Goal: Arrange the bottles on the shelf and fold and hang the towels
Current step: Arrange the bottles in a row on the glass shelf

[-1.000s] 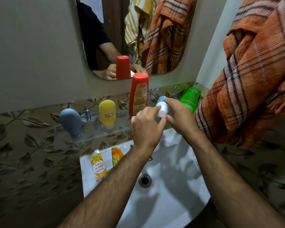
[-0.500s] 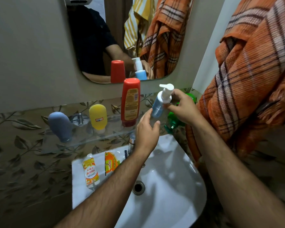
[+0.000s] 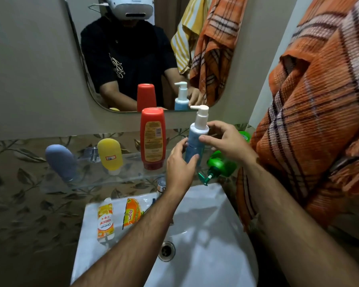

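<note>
A blue pump bottle (image 3: 195,141) with a white pump head stands upright on the glass shelf (image 3: 91,179), just right of a tall red bottle (image 3: 153,139). My left hand (image 3: 179,168) holds its lower part, thumb in front and fingers at its left side. My right hand (image 3: 226,141) holds its upper part between thumb and curled fingers. A yellow tube (image 3: 110,155) and a grey-blue tube (image 3: 60,162) stand cap-down further left. A green pump bottle (image 3: 222,164) lies on its side at the shelf's right end. An orange plaid towel (image 3: 319,121) hangs bunched at the right.
Below the shelf is a white sink (image 3: 205,245) with two sachets (image 3: 105,222) on its left rim and a tap (image 3: 161,186) partly behind my left wrist. The mirror (image 3: 133,59) above shows the person, another orange towel and a yellow striped cloth.
The blue pump bottle, first held low with the pump head toward me, then tilted, now stands upright beside the red bottle. My left hand has closed in on its lower part.
</note>
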Available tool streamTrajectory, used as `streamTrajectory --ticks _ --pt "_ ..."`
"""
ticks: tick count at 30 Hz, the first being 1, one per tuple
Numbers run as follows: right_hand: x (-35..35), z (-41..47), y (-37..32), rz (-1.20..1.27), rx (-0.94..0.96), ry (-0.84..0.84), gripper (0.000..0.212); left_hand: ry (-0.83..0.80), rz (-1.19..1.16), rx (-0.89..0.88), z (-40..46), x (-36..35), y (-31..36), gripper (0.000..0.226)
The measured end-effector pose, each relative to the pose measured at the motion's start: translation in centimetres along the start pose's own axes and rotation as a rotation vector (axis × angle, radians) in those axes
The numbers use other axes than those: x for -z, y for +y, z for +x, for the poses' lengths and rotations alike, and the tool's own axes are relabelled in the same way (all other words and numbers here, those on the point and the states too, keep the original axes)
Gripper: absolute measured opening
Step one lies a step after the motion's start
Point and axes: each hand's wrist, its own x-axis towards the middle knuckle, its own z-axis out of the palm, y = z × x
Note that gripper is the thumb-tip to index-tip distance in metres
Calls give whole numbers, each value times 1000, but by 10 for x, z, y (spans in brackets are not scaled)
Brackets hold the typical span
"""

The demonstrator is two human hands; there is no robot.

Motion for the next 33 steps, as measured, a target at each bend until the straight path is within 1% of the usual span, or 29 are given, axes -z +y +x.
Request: streamTrajectory --ticks 4,7,10,19,23,29,31,33 --pt "2 1 7 107 5 -47 30 36 -6 -1 -1 -2 -4 55" --pt "0 3 14 174 -12 -84 41 49 -10 1 -2 -1 -4 54" --pt "-3 4 21 115 -33 -101 48 66 -14 -7 -1 0 -4 53" --pt "-17 5 22 78 -51 -42 49 88 -16 -6 2 2 -10 54" --pt "-18 2 22 82 -56 -16 50 72 -18 -17 0 1 -13 57" --pt "-21 -2 19 40 -73 1 53 39 40 -47 -4 3 -16 65" --pt "-20 -3 20 12 -71 54 53 48 48 -59 -6 3 -19 66" --pt "-17 -6 19 -51 -66 130 51 89 39 -124 -14 3 -22 59"
